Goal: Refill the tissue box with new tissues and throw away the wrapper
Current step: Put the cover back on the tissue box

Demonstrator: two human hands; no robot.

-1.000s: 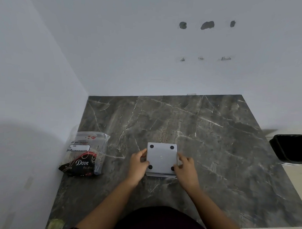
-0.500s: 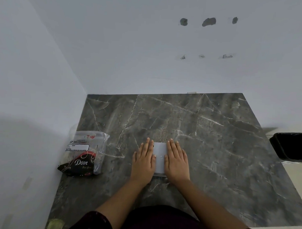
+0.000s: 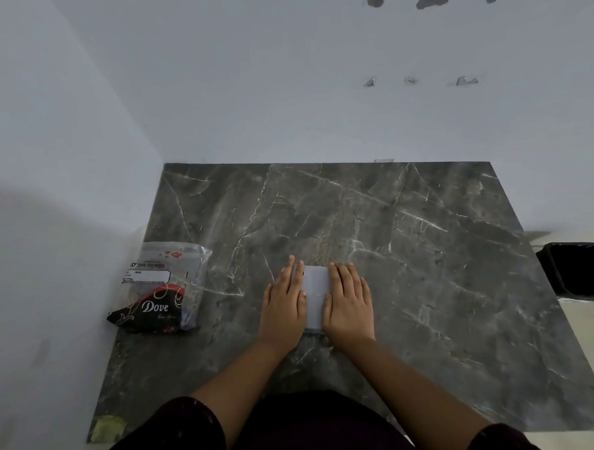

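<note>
A grey square tissue box [image 3: 315, 294] lies bottom-up on the dark marble table [image 3: 422, 263], near the front middle. My left hand [image 3: 283, 303] rests flat on its left half and my right hand [image 3: 348, 302] flat on its right half, fingers stretched forward and together. Only a narrow strip of the box shows between the two hands. A tissue pack in a clear and black "Dove" wrapper [image 3: 162, 287] lies at the table's left edge, well apart from my left hand.
A black waste bin [image 3: 577, 270] stands on the floor off the table's right edge. White walls close in the table at the back and the left. A yellowish patch [image 3: 108, 428] marks the front left corner.
One second ago my hands gripped the box by its sides, with its black feet showing. They then moved on top and now lie flat on it. The view has tilted slightly downward.
</note>
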